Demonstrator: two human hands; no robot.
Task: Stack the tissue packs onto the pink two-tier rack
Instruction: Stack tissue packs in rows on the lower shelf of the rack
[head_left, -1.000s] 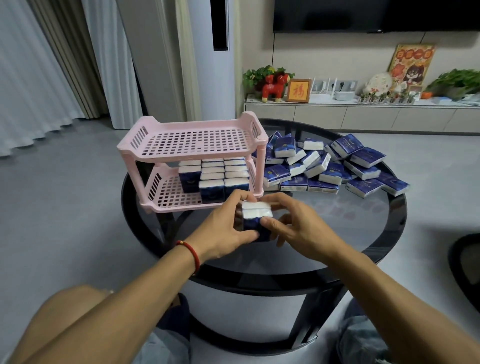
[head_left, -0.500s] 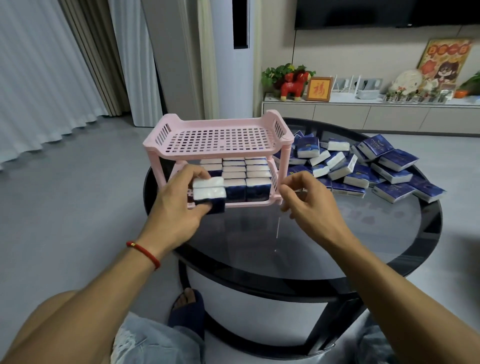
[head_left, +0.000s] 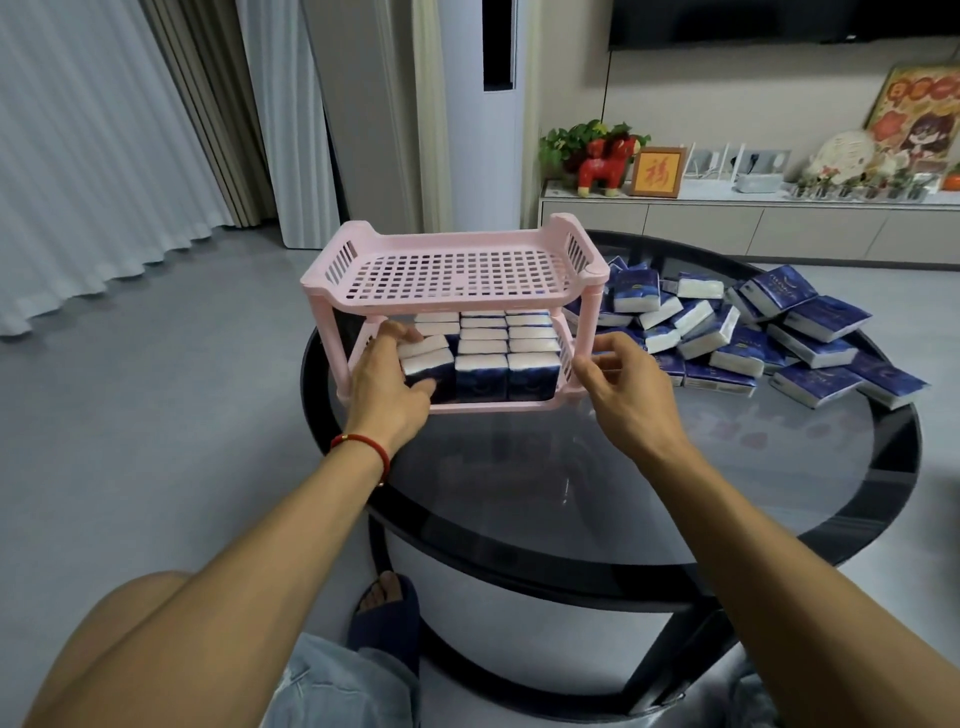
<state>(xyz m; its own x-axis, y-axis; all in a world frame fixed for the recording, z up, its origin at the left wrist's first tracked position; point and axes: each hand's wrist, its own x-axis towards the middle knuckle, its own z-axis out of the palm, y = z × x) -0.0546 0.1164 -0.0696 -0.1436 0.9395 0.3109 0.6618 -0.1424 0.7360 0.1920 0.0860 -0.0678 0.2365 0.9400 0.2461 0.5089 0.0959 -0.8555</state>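
Note:
The pink two-tier rack (head_left: 457, 244) stands at the left of the round glass table (head_left: 675, 540). Its top tier is bare. Its lower tier holds rows of blue-and-white tissue packs (head_left: 509, 358) standing on edge. My left hand (head_left: 387, 384) reaches into the lower tier's front left and grips two tissue packs (head_left: 428, 358), pressed against the row beside them. My right hand (head_left: 618, 384) touches the rack's front right post, fingers bent, holding nothing. A loose heap of tissue packs (head_left: 737, 332) lies on the table to the rack's right.
Behind the table runs a low white cabinet (head_left: 727, 223) with a red horse figure, a framed picture and plants. A tall white unit and curtains stand at the back left. My knees and a slippered foot are under the table's near edge.
My left hand carried the two packs from the table's front into the rack's lower tier at the left. My right hand let go of them and moved to the rack's right post.

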